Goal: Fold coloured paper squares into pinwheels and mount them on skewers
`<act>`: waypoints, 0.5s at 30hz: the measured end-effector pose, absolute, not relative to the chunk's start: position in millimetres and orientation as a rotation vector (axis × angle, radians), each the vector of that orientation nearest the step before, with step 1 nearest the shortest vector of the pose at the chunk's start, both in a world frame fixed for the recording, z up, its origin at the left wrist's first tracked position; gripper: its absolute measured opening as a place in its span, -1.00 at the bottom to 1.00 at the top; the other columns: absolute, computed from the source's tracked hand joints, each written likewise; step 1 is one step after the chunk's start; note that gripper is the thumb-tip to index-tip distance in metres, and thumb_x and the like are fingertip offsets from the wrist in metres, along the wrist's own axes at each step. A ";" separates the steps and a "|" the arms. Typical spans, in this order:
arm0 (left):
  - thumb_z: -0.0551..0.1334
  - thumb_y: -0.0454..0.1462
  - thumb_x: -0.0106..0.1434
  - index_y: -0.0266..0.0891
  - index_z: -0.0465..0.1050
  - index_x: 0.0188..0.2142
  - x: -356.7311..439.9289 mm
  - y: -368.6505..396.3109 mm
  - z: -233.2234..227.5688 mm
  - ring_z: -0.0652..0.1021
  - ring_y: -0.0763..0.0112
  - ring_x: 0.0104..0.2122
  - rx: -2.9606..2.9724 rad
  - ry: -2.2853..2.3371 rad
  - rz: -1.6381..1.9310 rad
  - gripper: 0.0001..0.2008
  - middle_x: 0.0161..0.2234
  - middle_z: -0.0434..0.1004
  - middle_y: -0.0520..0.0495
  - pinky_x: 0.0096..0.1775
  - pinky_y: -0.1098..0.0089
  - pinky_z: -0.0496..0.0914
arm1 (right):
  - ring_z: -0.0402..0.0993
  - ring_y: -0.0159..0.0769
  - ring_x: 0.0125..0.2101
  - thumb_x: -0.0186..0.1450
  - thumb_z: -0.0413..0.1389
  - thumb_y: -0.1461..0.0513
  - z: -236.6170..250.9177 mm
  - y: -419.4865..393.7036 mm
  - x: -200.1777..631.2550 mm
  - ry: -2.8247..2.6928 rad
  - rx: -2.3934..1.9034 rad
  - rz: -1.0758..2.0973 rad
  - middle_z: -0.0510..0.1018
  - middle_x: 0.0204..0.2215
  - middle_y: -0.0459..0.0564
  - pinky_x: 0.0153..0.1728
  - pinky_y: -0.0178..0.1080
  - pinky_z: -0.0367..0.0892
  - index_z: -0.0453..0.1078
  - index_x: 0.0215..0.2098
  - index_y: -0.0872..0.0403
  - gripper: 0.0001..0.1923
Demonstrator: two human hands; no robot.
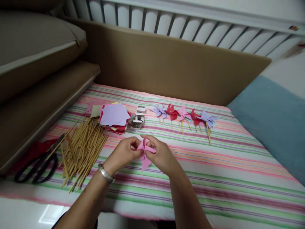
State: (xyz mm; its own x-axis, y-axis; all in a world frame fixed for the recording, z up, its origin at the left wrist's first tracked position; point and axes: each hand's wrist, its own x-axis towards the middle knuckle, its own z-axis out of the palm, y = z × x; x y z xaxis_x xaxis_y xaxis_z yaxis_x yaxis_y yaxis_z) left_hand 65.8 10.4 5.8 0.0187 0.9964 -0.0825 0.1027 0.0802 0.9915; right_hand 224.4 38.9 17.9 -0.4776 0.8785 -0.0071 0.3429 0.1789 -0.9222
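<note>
Holding a pink paper pinwheel over the striped cloth, pinched near its middle in the closed fingers of both the left hand and the right hand. Also seeing a messy heap of thin wooden sticks off to the left, right beside black-handled scissors, plus a pile of colored paper by the heap's far end. Farther back to the right, spotting a row of stick-mounted pinwheels.

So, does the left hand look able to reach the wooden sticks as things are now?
Probably yes: the wooden sticks lie beside the left hand, mostly uncovered. However, it holds the pink paper, so it would likely need to let go first.
</note>
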 end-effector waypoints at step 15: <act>0.40 -0.32 -0.13 -0.36 0.57 -0.43 89.1 12.9 -7.2 0.50 0.49 -0.51 0.400 1.004 1.371 -0.79 -0.52 0.58 -0.06 -0.37 0.49 0.34 | 0.44 -0.33 -0.42 0.04 0.20 0.28 -10.8 42.3 194.9 -1.093 -1.025 1.490 0.52 -0.46 -0.14 -0.41 -0.33 0.31 0.35 -0.13 0.03 -0.60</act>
